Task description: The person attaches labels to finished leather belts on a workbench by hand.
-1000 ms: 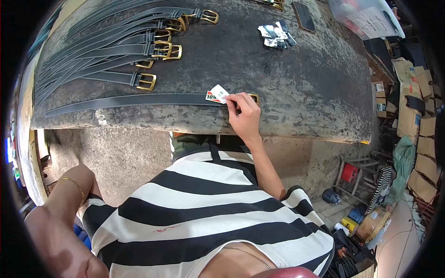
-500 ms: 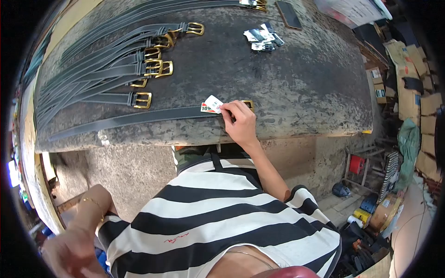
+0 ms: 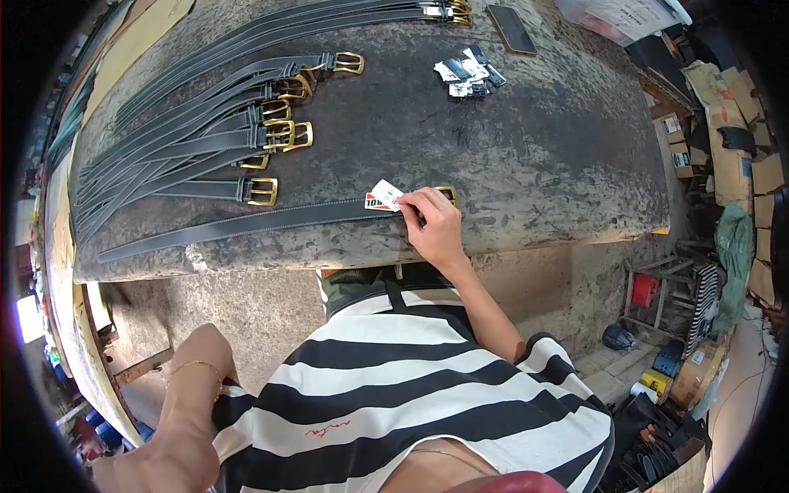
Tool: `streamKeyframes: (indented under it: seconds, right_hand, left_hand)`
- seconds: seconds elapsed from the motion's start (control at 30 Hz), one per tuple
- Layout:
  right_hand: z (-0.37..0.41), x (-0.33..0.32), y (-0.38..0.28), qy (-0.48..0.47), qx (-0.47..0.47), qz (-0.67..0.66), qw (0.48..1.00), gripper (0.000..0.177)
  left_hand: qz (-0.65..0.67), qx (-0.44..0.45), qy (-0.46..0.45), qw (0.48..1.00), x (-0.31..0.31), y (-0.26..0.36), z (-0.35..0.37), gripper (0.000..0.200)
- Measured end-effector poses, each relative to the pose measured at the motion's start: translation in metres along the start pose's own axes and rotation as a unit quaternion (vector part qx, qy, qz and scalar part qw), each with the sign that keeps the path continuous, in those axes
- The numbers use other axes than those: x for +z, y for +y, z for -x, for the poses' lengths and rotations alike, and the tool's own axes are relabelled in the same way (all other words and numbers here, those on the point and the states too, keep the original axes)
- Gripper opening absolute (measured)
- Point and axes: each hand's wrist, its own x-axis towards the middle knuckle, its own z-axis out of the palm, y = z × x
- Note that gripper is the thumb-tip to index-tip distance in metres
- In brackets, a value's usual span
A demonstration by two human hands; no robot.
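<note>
My right hand [image 3: 434,220] is closed in a pinch at the edge of a small white tag [image 3: 386,193], just above a black belt [image 3: 246,226]. Beneath the tag shows a printed label [image 3: 374,202] with red and dark lettering, partly covered. The belt lies lengthwise near the table's front edge, its gold buckle [image 3: 449,195] partly behind my hand. My left hand [image 3: 207,345] is bent at the wrist at lower left, below the table edge and near my side, a bracelet on the wrist. Its fingers are hidden.
Several black belts [image 3: 205,135] with gold buckles lie overlapping at the left, and more belts [image 3: 329,18] run along the back. A pile of small black-and-white tags [image 3: 470,74] and a phone [image 3: 511,29] lie farther back. A metal-framed stool [image 3: 657,296] stands at right.
The view has shifted slightly, moving the table down and right in the picture. My right hand keeps its pinch on the tag. My left forearm has moved a little at lower left.
</note>
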Motion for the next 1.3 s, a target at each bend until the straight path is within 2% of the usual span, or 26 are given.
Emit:
streamKeyframes:
  seconds: [0.17,0.27,0.43,0.53,0.77,0.83,0.87,0.93,0.97,1.03,1.07,1.13,1.17,1.23,1.27,1.3]
  right_hand:
    - [-0.001,-0.002,0.0,-0.004,0.001,0.009,1.0,0.011]
    - [0.0,-0.002,0.0,0.001,-0.002,0.006,1.0,0.011]
    - [0.0,-0.003,0.0,-0.002,-0.001,0.009,1.0,0.011]
    - [0.0,-0.001,0.0,-0.004,-0.001,0.007,1.0,0.011]
    - [0.001,-0.001,0.0,-0.007,0.017,0.002,1.0,0.011]
    - [0.001,-0.001,0.0,-0.007,0.013,0.001,1.0,0.011]
    - [0.001,-0.001,0.0,-0.009,0.018,0.0,1.0,0.011]
    - [0.0,-0.001,0.0,-0.012,0.023,-0.002,1.0,0.011]
    - [-0.001,-0.001,0.0,-0.003,0.006,-0.001,1.0,0.011]
    - [-0.001,-0.001,0.002,0.005,-0.01,0.001,1.0,0.011]
    - [-0.001,-0.001,0.002,0.009,-0.017,0.001,1.0,0.01]
    - [-0.001,0.0,0.002,0.012,-0.024,0.001,1.0,0.01]
    - [0.0,-0.001,0.001,0.004,-0.009,-0.001,1.0,0.01]
    - [0.0,-0.001,0.001,-0.005,0.006,-0.004,1.0,0.009]
    - [0.0,-0.001,0.001,-0.009,0.014,-0.006,1.0,0.01]
    - [0.001,-0.001,0.001,-0.014,0.023,-0.008,1.0,0.012]
  left_hand:
    - [0.044,0.002,0.0,0.999,-0.001,-0.013,-0.001,0.029]
    - [0.062,-0.017,0.038,0.997,0.005,-0.015,0.0,0.028]
    - [0.012,-0.008,0.038,0.999,0.006,-0.02,0.0,0.028]
    - [0.036,0.01,0.034,0.999,0.005,-0.023,0.001,0.027]
    - [0.004,0.015,0.037,0.999,0.01,-0.01,0.009,0.023]
    - [0.113,0.149,0.083,0.979,0.01,0.001,0.017,0.024]
    - [0.112,0.15,0.083,0.979,0.01,0.004,0.021,0.024]
    - [-0.05,0.056,0.011,0.997,0.005,-0.019,0.0,0.025]
    - [-0.051,0.056,0.013,0.997,0.004,-0.02,0.0,0.025]
    - [-0.09,0.153,-0.004,0.984,0.003,-0.02,0.004,0.028]
    - [-0.091,0.153,-0.002,0.984,0.001,-0.015,0.005,0.028]
    - [-0.189,0.212,-0.049,0.958,-0.004,-0.003,0.007,0.029]
    - [-0.191,0.211,-0.048,0.957,-0.003,-0.002,0.005,0.029]
    - [-0.132,0.104,-0.06,0.984,-0.003,-0.001,0.0,0.027]
    - [-0.133,0.103,-0.058,0.984,-0.003,-0.001,-0.003,0.027]
    - [-0.112,0.064,-0.057,0.99,-0.005,-0.001,-0.006,0.025]
